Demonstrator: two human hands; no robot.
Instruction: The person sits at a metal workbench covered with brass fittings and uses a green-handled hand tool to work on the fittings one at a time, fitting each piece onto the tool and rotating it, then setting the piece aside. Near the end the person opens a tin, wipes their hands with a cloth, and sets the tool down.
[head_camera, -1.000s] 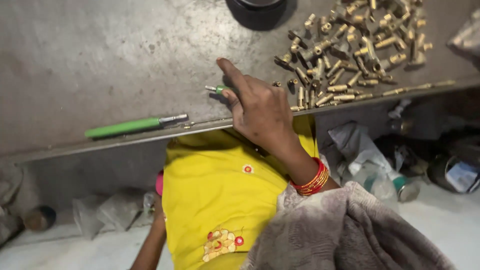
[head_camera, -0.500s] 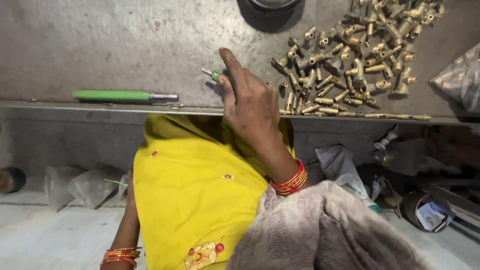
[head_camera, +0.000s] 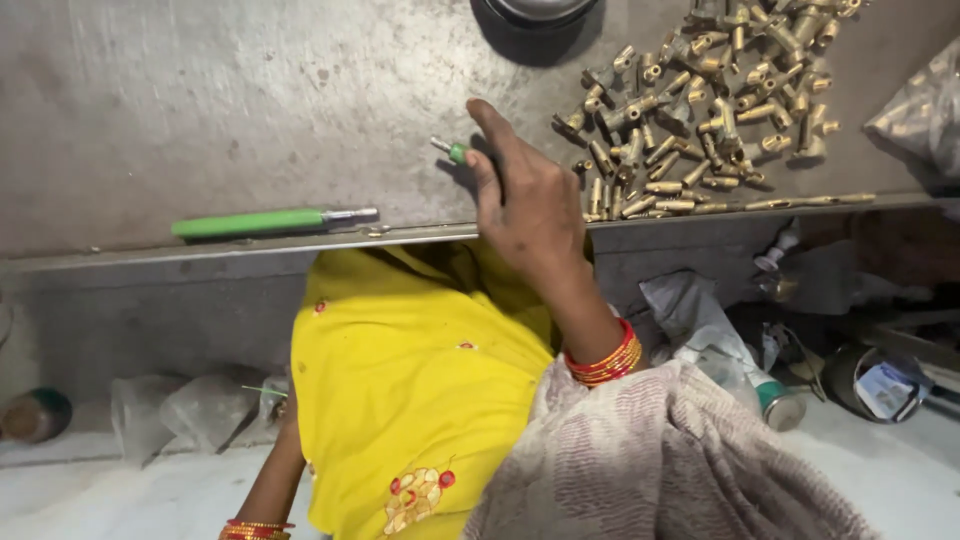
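Note:
My right hand (head_camera: 523, 200) rests on the grey metal table (head_camera: 200, 100) near its front edge, fingers curled around a small green piece with a metal tip (head_camera: 450, 151). Red and gold bangles (head_camera: 603, 362) ring that wrist, and a patterned shawl (head_camera: 660, 460) covers the arm. A pile of brass fittings (head_camera: 700, 100) lies just right of the hand, the nearest ones almost touching it. Only my left forearm (head_camera: 268, 480) shows at the bottom left with bangles at the wrist; the hand itself is out of frame. My lap is covered in yellow cloth (head_camera: 420, 380).
A green-handled tool (head_camera: 270, 221) lies on the table to the left, along the front edge. A dark round container (head_camera: 535, 15) stands at the far edge, a plastic bag (head_camera: 920, 110) at the right. Below the table sit cans (head_camera: 780, 405) and crumpled bags (head_camera: 190, 410).
My right hand keeps its hold on the small green piece at the same spot. The view has tilted and shifted, so the table edge now runs nearly level.

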